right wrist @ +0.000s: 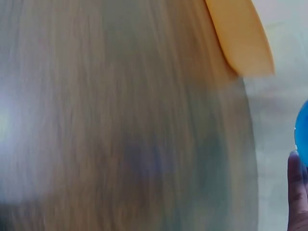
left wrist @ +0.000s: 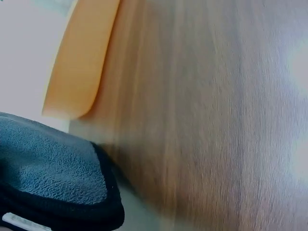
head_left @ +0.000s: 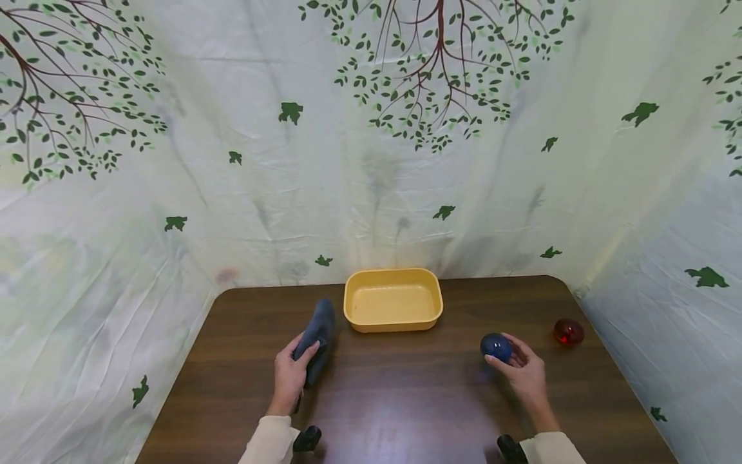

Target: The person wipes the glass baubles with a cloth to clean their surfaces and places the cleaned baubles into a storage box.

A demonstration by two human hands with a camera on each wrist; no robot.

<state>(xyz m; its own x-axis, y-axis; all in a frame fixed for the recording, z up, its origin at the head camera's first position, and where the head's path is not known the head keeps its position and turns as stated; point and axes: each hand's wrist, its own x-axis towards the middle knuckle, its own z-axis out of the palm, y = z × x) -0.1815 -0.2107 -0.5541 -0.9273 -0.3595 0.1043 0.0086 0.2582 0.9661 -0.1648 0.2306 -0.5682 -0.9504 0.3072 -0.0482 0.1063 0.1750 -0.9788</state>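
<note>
In the head view my left hand (head_left: 291, 374) grips a blue-grey cloth (head_left: 322, 328), bunched into a long shape, left of the yellow tray. Close up in the left wrist view, the cloth (left wrist: 53, 159) shows a fleecy surface, a black border and a small white label. On the right, my right hand (head_left: 526, 375) holds a shiny dark blue ball (head_left: 495, 347) between thumb and fingers, apparently above the table. Only a sliver of that ball (right wrist: 302, 134) and some fingers (right wrist: 296, 187) appear at the right wrist view's edge.
A yellow rectangular tray (head_left: 394, 326) stands at the table's back edge, between the hands. A translucent red ball (head_left: 569, 332) rests near the right edge of the brown wooden table (head_left: 394, 393). White curtains with leaf prints (head_left: 371, 180) hang behind and at both sides.
</note>
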